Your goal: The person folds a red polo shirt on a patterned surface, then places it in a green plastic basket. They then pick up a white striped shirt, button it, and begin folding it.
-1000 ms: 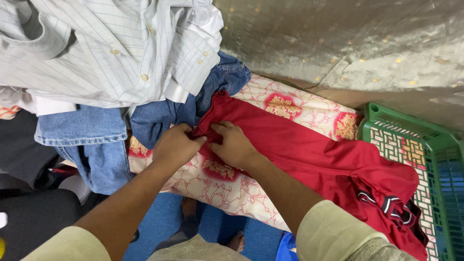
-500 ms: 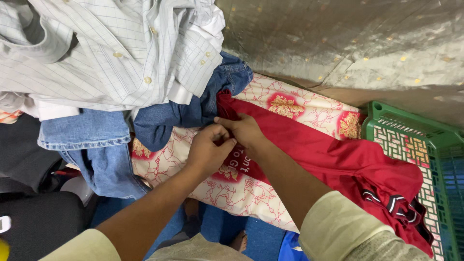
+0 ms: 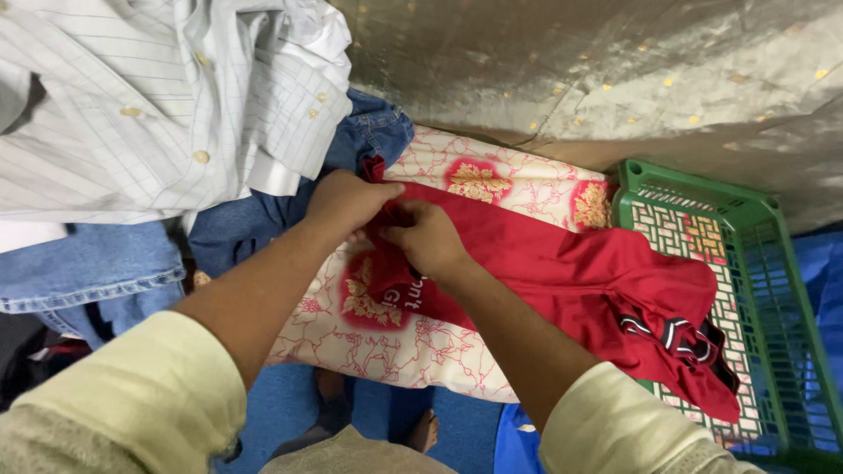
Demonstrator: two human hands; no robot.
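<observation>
Left hand [image 3: 344, 200] and right hand [image 3: 425, 235] both pinch the red shirt [image 3: 562, 272]; basket [image 3: 755, 263] at 3 o'clock.

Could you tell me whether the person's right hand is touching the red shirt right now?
Touching. The head view shows the right hand pressed on the red shirt, its fingers pinching the fabric edge beside the left hand.

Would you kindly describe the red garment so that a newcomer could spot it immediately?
Find the floral cream cushion beside the green basket. The red garment lies across it, pinched at one end by the left hand and right hand. Unlike the neighbouring jeans and striped shirt, it is solid red with striped trim.
</observation>
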